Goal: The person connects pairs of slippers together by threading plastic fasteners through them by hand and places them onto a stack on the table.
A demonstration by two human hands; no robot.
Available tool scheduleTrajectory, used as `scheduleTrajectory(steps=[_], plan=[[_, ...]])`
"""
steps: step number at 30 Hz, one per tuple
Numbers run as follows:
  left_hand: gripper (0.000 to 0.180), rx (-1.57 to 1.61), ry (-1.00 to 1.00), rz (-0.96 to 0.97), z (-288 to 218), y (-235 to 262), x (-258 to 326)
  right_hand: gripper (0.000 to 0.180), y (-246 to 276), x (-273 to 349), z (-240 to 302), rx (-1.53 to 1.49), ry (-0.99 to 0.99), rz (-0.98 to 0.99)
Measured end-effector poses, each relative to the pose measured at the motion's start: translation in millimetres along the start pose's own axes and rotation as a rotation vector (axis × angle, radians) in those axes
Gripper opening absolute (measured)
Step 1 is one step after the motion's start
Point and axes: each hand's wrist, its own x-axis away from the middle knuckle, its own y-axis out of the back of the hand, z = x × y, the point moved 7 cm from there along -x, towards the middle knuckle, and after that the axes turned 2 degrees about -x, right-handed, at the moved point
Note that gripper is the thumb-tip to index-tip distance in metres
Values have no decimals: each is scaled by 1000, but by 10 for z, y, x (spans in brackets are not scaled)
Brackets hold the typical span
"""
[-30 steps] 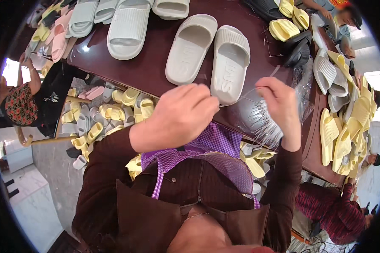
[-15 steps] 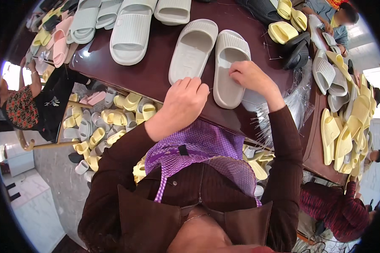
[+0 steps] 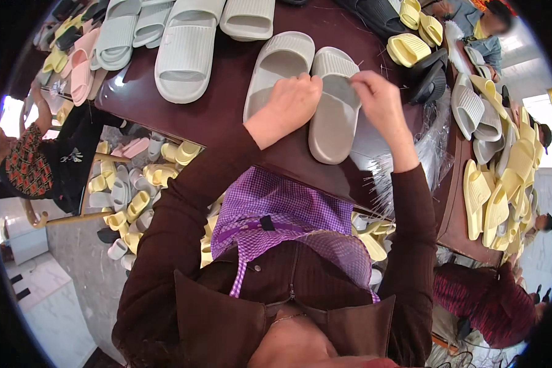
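Left hand [image 3: 291, 104] and right hand [image 3: 377, 101] are pinching, hold unseen, beside the right slipper [image 3: 333, 136]; uneven tugging could skew it.

Top [image 3: 276, 273]: brown, ribbed, with long sleeves [image 3: 193, 178] that end near the wrists; broad, pointed collar [image 3: 221, 319] in smooth brown; front zip [image 3: 292, 273]; small round button [image 3: 257, 268]. Apron [image 3: 288, 199]: purple-and-white check, with matching narrow straps [image 3: 238, 279] and a small black patch [image 3: 267, 223]. Thin necklace [image 3: 288, 318] sits inside the collar.

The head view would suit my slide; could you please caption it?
Left hand and right hand at grey slippers on a dark red table.
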Motion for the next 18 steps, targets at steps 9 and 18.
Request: scheduleTrajectory(steps=[9, 18], plan=[[6, 94, -19, -19, -17, -80, -44, 29, -126, -341, -1630, 161, -591, 119], [6, 198, -209, -45, 180, 33, -39, 23, -307, -531, -1460, -247, -731, 97]])
